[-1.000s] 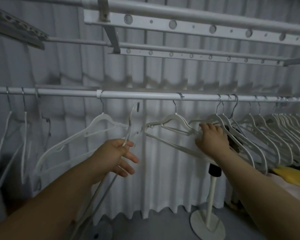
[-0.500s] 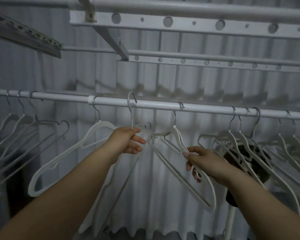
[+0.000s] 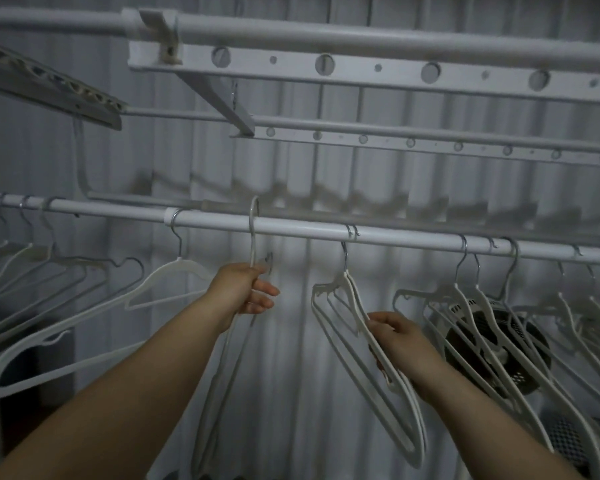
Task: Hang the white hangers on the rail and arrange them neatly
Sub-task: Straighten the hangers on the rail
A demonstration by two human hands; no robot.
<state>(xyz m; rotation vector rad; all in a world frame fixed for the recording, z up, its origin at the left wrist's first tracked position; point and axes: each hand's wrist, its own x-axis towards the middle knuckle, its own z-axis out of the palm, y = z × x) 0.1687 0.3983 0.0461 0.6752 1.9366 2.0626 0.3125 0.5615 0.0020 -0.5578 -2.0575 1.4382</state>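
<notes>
The thumb and forefinger of the left hand (image 3: 241, 289) were closed round the neck of a white hanger (image 3: 252, 244), just under its hook. The other fingers (image 3: 269, 291) were left loosely spread and touched nothing. This hanger was held edge-on, with its body trailing down beside the forearm. Its hook was raised over the top of the rail (image 3: 309, 230), about a third of the way along from the rail's left end. Whether its weight was borne by the rail could not be told.

The fingers of the right hand (image 3: 399, 344) were curled in a narrow pinch on the sloping arm of a pair of hangers (image 3: 344, 276). These two were pressed together and hooked side by side near the rail's middle.

More hangers (image 3: 32, 258) were hung toward the rail's left end, tilted and unevenly spaced. A crowded bunch (image 3: 482, 299) was hung toward its right end. A dark fan (image 3: 471, 341) was seen behind that bunch. A pleated white curtain (image 3: 291, 375) was hung behind the rail, and a drying rack (image 3: 378, 69) with round holes was fixed above it.
</notes>
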